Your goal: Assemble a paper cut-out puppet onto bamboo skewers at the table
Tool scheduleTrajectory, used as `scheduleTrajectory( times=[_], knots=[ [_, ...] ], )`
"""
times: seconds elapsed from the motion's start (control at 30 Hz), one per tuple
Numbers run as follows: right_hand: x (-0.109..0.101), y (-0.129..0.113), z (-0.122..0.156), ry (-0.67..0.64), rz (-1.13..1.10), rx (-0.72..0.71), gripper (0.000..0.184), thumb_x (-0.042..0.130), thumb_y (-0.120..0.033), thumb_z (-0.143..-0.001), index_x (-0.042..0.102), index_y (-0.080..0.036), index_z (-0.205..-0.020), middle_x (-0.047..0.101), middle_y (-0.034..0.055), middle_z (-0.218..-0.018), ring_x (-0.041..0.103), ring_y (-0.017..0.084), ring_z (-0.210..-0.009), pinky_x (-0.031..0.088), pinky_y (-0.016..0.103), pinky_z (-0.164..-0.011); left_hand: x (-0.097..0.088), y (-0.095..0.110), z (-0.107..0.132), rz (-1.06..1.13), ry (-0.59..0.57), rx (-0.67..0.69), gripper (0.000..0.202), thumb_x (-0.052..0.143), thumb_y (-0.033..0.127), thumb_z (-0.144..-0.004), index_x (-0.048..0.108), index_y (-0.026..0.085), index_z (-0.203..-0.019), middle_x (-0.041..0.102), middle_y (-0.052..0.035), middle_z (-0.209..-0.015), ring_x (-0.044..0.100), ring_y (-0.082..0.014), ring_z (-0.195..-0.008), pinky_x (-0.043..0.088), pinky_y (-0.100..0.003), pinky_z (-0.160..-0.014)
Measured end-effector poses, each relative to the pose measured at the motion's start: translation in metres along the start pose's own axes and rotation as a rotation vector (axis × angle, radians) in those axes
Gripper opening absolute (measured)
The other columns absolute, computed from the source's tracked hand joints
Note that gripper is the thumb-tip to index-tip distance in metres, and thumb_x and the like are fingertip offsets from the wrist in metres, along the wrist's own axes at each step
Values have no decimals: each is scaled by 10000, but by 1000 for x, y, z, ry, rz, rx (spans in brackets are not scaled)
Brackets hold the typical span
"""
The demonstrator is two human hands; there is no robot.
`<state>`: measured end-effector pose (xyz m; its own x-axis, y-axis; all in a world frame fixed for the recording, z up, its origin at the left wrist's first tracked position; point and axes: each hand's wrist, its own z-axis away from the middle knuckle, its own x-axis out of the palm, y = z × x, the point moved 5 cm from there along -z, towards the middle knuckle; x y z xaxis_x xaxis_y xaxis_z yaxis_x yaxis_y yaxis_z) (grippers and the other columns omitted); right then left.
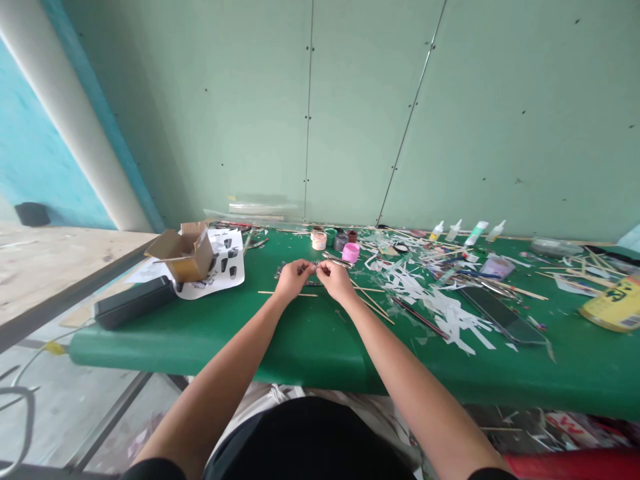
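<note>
Both my hands meet over the middle of the green table cover (215, 340). My left hand (294, 277) is closed in a pinch, and my right hand (334, 277) pinches close beside it. Whatever sits between the fingertips is too small to make out. A small dark patch of bits lies on the cover behind and beneath my hands, mostly hidden. One thin wooden stick (267, 293) runs under my left wrist. More wooden sticks (377, 307) lie just right of my right wrist. Beyond my right hand stands an open pink paint jar (351, 252).
Left are a cardboard box (193, 260), printed paper (233, 267) and a dark grey case (133, 303). Right lie white paper strips (435, 300), a phone (503, 315) and a yellow bottle (613, 307). Small glue bottles (477, 233) stand near the green wall (360, 100).
</note>
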<state>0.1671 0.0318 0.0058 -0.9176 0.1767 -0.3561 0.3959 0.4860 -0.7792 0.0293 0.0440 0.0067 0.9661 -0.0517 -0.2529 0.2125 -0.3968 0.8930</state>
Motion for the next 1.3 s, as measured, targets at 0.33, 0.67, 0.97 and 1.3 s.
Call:
scheduleTrajectory(
  times=[0.33, 0.67, 0.97, 1.3],
  knots=[
    [2, -1, 0, -10, 11, -17, 185, 498, -349, -793, 602, -224, -704, 626, -2, -637, 550, 168, -594, 405, 279, -586, 1, 0, 0, 43, -42, -58, 416, 706, 578, -653, 622, 175, -711, 610, 24, -598, 490, -85, -454, 372, -206, -437],
    [2, -5, 1, 7, -73, 29, 252, 532, -444, -781, 621, -223, -696, 620, 13, -580, 567, 184, -539, 425, 295, -528, 0, 3, 1, 148, -28, -90, 435, 693, 597, -673, 597, 173, -697, 522, 49, -500, 467, -82, -455, 379, -210, -469],
    [11, -1, 0, 34, -179, 127, 326, 510, -528, -758, 619, -222, -726, 562, -11, -515, 497, 156, -391, 380, 287, -392, 0, -4, 0, 222, 20, -110, 508, 694, 650, -634, 633, 167, -779, 508, 48, -528, 458, -81, -471, 388, -220, -472],
    [9, -4, 2, 115, -79, 113, 175, 517, -389, -728, 535, -236, -645, 571, -3, -565, 526, 172, -533, 402, 290, -532, 1, -1, 0, 30, 58, -28, 308, 635, 485, -741, 603, 180, -749, 505, 55, -509, 448, -100, -469, 348, -231, -497]
  ],
)
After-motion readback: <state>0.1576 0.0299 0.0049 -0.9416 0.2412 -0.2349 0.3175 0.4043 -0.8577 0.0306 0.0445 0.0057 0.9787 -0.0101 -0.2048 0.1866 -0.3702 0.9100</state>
